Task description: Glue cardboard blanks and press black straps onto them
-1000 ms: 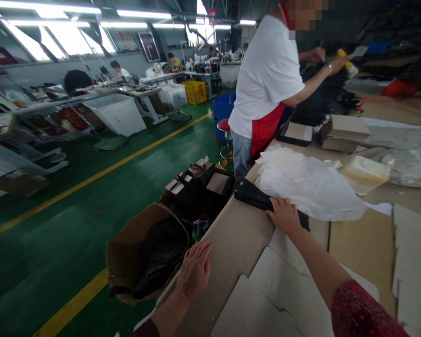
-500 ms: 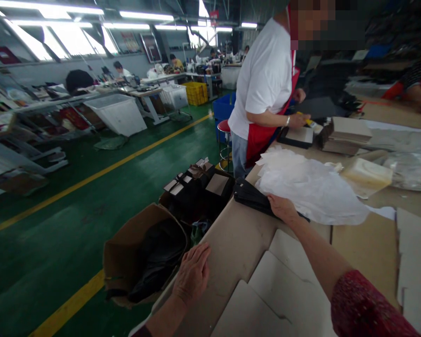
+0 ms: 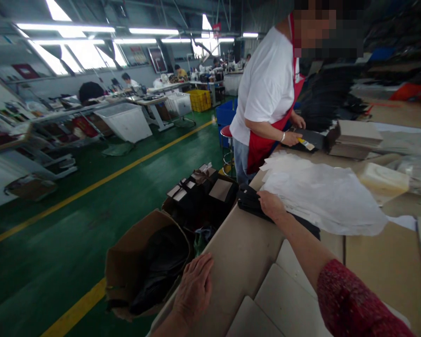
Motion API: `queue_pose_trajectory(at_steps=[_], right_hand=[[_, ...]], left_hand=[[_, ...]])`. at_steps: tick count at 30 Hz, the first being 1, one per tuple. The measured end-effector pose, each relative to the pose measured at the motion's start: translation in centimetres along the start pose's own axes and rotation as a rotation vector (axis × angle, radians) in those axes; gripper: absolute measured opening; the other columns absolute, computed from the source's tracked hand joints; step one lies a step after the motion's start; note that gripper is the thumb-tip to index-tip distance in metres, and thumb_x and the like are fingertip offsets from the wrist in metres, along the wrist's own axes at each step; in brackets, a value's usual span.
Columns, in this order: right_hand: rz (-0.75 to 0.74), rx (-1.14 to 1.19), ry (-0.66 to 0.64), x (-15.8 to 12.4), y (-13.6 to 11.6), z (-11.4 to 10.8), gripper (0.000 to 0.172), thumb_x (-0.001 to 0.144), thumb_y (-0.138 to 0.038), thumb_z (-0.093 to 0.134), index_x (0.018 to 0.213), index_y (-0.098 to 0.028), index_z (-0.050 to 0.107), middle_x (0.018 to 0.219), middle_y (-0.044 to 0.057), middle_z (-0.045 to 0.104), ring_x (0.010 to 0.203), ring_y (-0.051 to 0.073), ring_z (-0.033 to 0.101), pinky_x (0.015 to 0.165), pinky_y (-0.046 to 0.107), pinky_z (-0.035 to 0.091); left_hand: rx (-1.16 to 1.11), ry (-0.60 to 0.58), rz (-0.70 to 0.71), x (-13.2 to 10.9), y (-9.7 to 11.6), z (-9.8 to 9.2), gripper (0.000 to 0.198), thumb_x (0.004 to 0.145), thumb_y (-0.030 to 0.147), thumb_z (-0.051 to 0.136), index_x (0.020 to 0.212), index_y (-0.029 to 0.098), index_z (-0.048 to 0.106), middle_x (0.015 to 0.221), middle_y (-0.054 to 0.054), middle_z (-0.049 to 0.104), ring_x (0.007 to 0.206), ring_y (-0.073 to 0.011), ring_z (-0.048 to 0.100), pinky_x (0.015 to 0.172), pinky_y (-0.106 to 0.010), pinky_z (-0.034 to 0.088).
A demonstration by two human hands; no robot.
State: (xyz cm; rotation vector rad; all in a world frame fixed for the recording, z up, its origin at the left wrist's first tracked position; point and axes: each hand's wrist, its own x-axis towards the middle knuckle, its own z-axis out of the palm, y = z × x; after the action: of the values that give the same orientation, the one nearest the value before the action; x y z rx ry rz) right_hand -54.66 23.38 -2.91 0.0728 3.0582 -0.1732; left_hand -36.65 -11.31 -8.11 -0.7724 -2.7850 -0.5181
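My left hand [image 3: 195, 289] lies flat and open on the near edge of the brown worktable [image 3: 243, 248], fingers together, holding nothing. My right hand [image 3: 272, 204] reaches across the table and rests on a flat black folded piece [image 3: 247, 202] that pokes out from under a heap of white tissue paper [image 3: 323, 194]. Its fingers curl over the black piece's edge, under the paper. Pale cardboard sheets [image 3: 287, 299] lie on the table beneath my right forearm.
A person in a white shirt and red apron [image 3: 266, 100] works at the table's far end with a brush [image 3: 306, 144]. An open cardboard box [image 3: 145, 264] and black gift bags [image 3: 199, 192] stand on the green floor beside the table. Grey board stacks [image 3: 358, 135] lie beyond.
My right hand slid a little left along the black piece. The other person lowered an arm and now brushes a dark board. My left hand stayed put.
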Motion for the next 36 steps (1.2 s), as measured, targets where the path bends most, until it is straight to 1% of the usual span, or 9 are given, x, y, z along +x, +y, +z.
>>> queue_pose_trajectory(at_steps=[3,5,7,10,14,18,28,36], right_hand=[[0.033,-0.012,-0.041,1.2,-0.8,-0.2,0.031,0.098,-0.033,0.054,0.125,-0.017,0.059,0.124,0.01,0.062,0.108,0.022,0.062,0.093,0.044,0.051],[0.052,-0.022,-0.091,2.2,-0.9,-0.3,0.033,0.096,-0.037,0.059,0.121,-0.016,0.06,0.121,0.009,0.063,0.106,0.022,0.062,0.09,0.044,0.054],[0.056,-0.029,-0.139,3.1,-1.0,-0.4,0.033,0.094,-0.037,0.062,0.119,-0.015,0.061,0.119,0.009,0.063,0.104,0.021,0.063,0.089,0.043,0.054],[0.043,-0.032,-0.188,4.1,-1.0,-0.3,0.035,0.094,-0.038,0.062,0.119,-0.015,0.061,0.121,0.01,0.062,0.106,0.022,0.062,0.091,0.043,0.054],[0.028,-0.023,-0.241,4.8,-1.0,-0.2,0.038,0.094,-0.04,0.062,0.122,-0.016,0.061,0.127,0.011,0.06,0.111,0.024,0.06,0.095,0.046,0.051],[0.017,-0.014,-0.293,5.3,-0.7,-0.6,0.036,0.094,-0.039,0.062,0.122,-0.016,0.061,0.126,0.01,0.061,0.11,0.023,0.061,0.094,0.045,0.052],[0.072,-0.008,-0.351,6.0,-0.7,-0.8,0.036,0.094,-0.039,0.062,0.122,-0.016,0.06,0.122,0.01,0.062,0.104,0.022,0.063,0.088,0.042,0.055],[0.09,0.005,-0.371,6.8,-0.5,-1.4,0.034,0.094,-0.038,0.062,0.12,-0.017,0.061,0.121,0.009,0.062,0.104,0.021,0.063,0.088,0.042,0.055]], left_hand=[[-0.001,0.007,0.005,0.0,-0.1,-0.1,0.05,0.085,0.005,0.046,0.132,0.022,0.056,0.136,-0.008,0.06,0.125,-0.0253,0.054,0.103,-0.046,0.05],[0.0,0.007,0.009,0.1,-0.2,-0.1,0.051,0.085,0.005,0.046,0.132,0.022,0.056,0.135,-0.008,0.061,0.124,-0.0252,0.055,0.103,-0.046,0.05],[-0.001,-0.001,0.01,0.1,-0.2,-0.2,0.051,0.085,0.006,0.047,0.132,0.022,0.056,0.135,-0.008,0.061,0.124,-0.0254,0.055,0.103,-0.046,0.051],[-0.008,0.003,0.003,0.2,-0.2,-0.2,0.052,0.084,0.006,0.048,0.132,0.023,0.058,0.134,-0.008,0.062,0.123,-0.0254,0.056,0.103,-0.046,0.051],[-0.005,0.0,-0.005,0.3,-0.1,-0.3,0.051,0.084,0.006,0.049,0.131,0.023,0.059,0.135,-0.008,0.062,0.123,-0.0253,0.056,0.102,-0.045,0.052],[-0.003,-0.006,-0.006,0.4,0.1,-0.5,0.051,0.084,0.006,0.048,0.131,0.023,0.059,0.135,-0.008,0.062,0.123,-0.0249,0.056,0.103,-0.045,0.052],[0.011,0.005,0.002,0.1,-0.1,-0.2,0.051,0.084,0.005,0.047,0.131,0.022,0.057,0.134,-0.008,0.062,0.122,-0.0246,0.057,0.101,-0.044,0.053],[0.014,-0.017,0.01,0.0,-0.2,-0.2,0.052,0.084,0.007,0.049,0.134,0.022,0.055,0.138,-0.007,0.059,0.125,-0.0239,0.055,0.103,-0.043,0.052]])
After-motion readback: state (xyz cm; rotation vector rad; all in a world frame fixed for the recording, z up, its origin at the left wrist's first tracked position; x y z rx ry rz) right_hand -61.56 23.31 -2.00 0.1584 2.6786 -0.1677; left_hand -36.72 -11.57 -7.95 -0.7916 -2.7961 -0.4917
